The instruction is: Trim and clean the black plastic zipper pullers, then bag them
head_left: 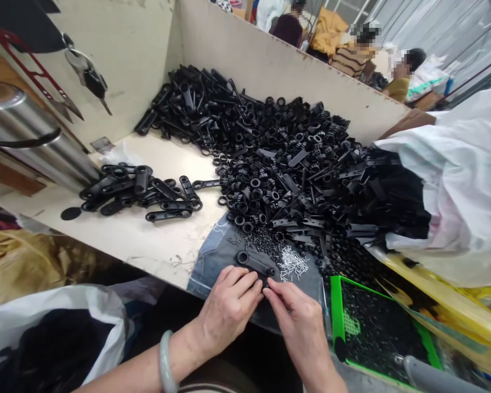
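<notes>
My left hand (231, 303), a pale bangle on its wrist, has its fingers curled together over something mostly hidden beneath them. Tips of thumb and forefinger meet in a pinch on my right hand (298, 310), right beside the left fingertips; what is between them is too small to tell. Just beyond both hands, a black plastic crank-shaped part (257, 264) with a ring at one end lies on a dark denim cloth (215, 262). Thin silvery pins (293, 263) are heaped to its right, and tiny black pieces (253, 239) are scattered behind it.
A large pile of black plastic parts (245, 136) fills the back of the walled bench. Several crank-shaped parts (167, 204) lie at left, near a steel flask (28, 131). A green-rimmed tray (336, 305) and white sack (466, 185) stand right. Co-workers (352, 57) sit beyond the partition.
</notes>
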`<action>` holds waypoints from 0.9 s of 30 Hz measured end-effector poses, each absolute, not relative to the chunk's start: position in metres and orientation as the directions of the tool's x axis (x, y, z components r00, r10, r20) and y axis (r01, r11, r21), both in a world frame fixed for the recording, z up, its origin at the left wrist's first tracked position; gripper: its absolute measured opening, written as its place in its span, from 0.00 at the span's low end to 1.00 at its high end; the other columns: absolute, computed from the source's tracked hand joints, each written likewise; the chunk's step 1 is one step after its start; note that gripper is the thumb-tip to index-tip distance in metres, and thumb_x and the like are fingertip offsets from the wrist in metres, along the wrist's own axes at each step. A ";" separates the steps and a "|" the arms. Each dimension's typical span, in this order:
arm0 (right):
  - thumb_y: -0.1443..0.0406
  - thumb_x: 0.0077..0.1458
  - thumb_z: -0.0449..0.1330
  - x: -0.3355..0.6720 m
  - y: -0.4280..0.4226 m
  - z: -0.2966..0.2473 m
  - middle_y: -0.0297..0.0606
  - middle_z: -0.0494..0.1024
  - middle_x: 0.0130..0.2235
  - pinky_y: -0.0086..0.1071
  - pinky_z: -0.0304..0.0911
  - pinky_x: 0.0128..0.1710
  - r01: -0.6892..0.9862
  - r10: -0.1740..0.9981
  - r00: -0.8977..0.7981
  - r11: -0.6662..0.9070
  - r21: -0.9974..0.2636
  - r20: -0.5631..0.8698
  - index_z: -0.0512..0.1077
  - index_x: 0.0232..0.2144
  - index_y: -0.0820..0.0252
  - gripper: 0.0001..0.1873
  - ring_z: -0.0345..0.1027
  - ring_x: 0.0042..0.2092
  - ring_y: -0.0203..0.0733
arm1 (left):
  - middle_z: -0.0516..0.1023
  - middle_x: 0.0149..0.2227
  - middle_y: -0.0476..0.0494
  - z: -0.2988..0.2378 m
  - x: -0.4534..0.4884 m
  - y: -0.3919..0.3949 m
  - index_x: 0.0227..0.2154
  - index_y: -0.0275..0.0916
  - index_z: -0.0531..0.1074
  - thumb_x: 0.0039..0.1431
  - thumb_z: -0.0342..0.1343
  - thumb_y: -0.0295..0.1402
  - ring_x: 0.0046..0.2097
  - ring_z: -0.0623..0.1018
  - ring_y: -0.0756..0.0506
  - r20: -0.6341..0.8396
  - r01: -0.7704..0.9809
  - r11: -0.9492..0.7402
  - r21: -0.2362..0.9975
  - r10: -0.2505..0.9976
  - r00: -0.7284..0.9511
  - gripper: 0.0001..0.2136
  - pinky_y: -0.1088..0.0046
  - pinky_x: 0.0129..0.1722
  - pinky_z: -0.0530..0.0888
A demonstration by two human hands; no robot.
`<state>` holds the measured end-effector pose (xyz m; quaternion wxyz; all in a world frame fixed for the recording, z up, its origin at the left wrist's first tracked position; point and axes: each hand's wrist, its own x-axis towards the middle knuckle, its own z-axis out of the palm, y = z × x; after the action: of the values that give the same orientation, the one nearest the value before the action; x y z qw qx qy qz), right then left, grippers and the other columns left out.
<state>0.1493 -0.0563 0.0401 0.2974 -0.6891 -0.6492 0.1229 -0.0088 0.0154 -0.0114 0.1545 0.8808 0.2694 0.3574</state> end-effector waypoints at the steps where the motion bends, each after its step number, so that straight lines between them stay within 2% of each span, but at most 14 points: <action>1: 0.64 0.70 0.56 0.151 -0.056 0.041 0.37 0.83 0.38 0.27 0.72 0.39 0.815 0.973 0.113 0.025 -0.579 0.201 0.78 0.42 0.59 0.10 0.80 0.37 0.38 | 0.82 0.46 0.40 -0.012 -0.009 0.015 0.44 0.34 0.76 0.67 0.57 0.27 0.48 0.76 0.40 0.536 0.365 -0.804 0.470 0.588 0.606 0.06 0.58 0.52 0.71; 4: 0.63 0.69 0.56 0.154 -0.053 0.042 0.37 0.83 0.36 0.28 0.71 0.36 0.823 0.981 0.082 0.033 -0.567 0.175 0.78 0.40 0.58 0.10 0.79 0.35 0.39 | 0.82 0.45 0.41 -0.012 -0.010 0.015 0.43 0.35 0.76 0.67 0.57 0.26 0.48 0.76 0.40 0.517 0.357 -0.800 0.483 0.589 0.621 0.05 0.58 0.51 0.70; 9: 0.62 0.70 0.55 0.147 -0.051 0.042 0.38 0.82 0.32 0.30 0.70 0.32 0.848 0.975 0.142 -0.030 -0.528 0.173 0.78 0.36 0.59 0.13 0.78 0.31 0.41 | 0.82 0.46 0.40 -0.009 -0.010 0.016 0.43 0.35 0.77 0.67 0.56 0.25 0.48 0.75 0.40 0.543 0.341 -0.801 0.493 0.589 0.599 0.06 0.58 0.51 0.70; 19: 0.64 0.68 0.58 0.151 -0.057 0.041 0.36 0.84 0.37 0.27 0.73 0.36 0.795 0.973 0.179 -0.054 -0.604 0.148 0.79 0.42 0.58 0.09 0.80 0.36 0.39 | 0.82 0.44 0.42 -0.006 -0.007 0.017 0.44 0.35 0.77 0.67 0.56 0.25 0.46 0.75 0.41 0.564 0.322 -0.792 0.519 0.600 0.567 0.07 0.59 0.49 0.71; 27: 0.60 0.66 0.60 0.152 -0.063 0.029 0.38 0.83 0.39 0.27 0.75 0.36 0.732 0.971 0.219 -0.097 -0.674 0.099 0.77 0.51 0.58 0.14 0.79 0.34 0.38 | 0.82 0.43 0.41 -0.008 -0.008 0.017 0.44 0.34 0.76 0.67 0.55 0.24 0.46 0.76 0.40 0.576 0.328 -0.795 0.511 0.599 0.556 0.07 0.58 0.49 0.72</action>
<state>0.1518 -0.0633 0.0294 0.3127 -0.7155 -0.5950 0.1907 -0.0077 0.0174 -0.0078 0.1753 0.8645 0.2680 0.3875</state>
